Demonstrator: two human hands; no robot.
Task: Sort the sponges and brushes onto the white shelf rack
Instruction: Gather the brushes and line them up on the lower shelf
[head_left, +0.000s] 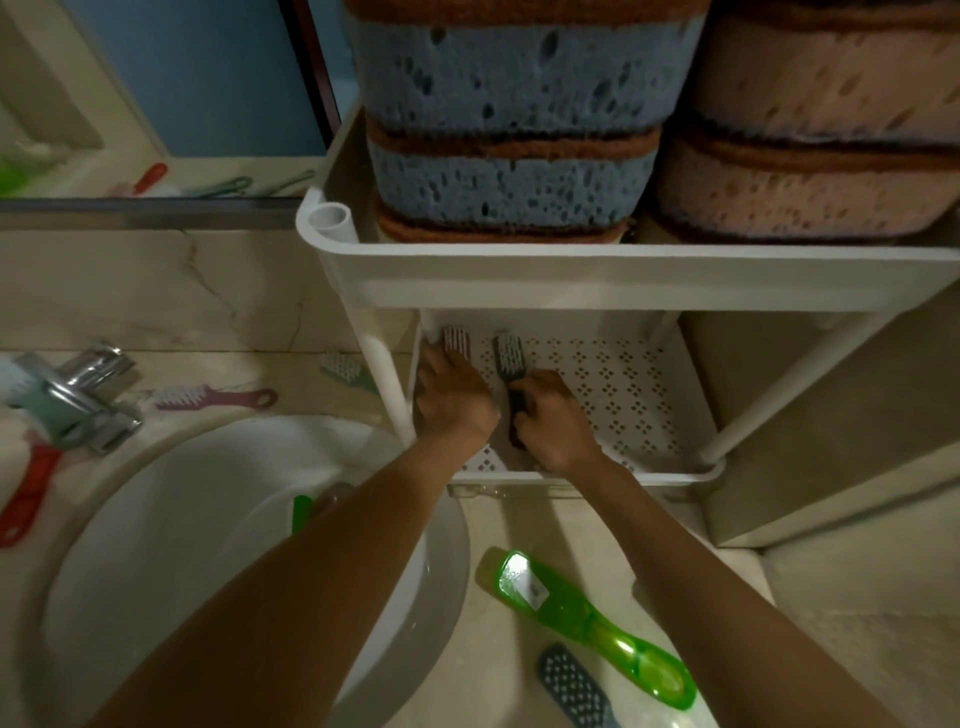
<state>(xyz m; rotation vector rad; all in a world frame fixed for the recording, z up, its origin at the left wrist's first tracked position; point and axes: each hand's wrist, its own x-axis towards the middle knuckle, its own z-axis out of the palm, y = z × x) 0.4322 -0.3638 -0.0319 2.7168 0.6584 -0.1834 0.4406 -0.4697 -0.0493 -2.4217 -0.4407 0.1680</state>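
Note:
The white shelf rack stands on the counter to the right of the sink. Its top tier carries stacked blue sponges and pink sponges. Both my hands reach into the perforated lower tier. My left hand rests on a pink brush at the tier's left side, bristles up. My right hand grips the handle of a black brush lying beside it.
A round white sink fills the lower left, with a chrome tap behind it. Loose brushes lie around: pink, teal, red, green, dark grey. A mirror is above.

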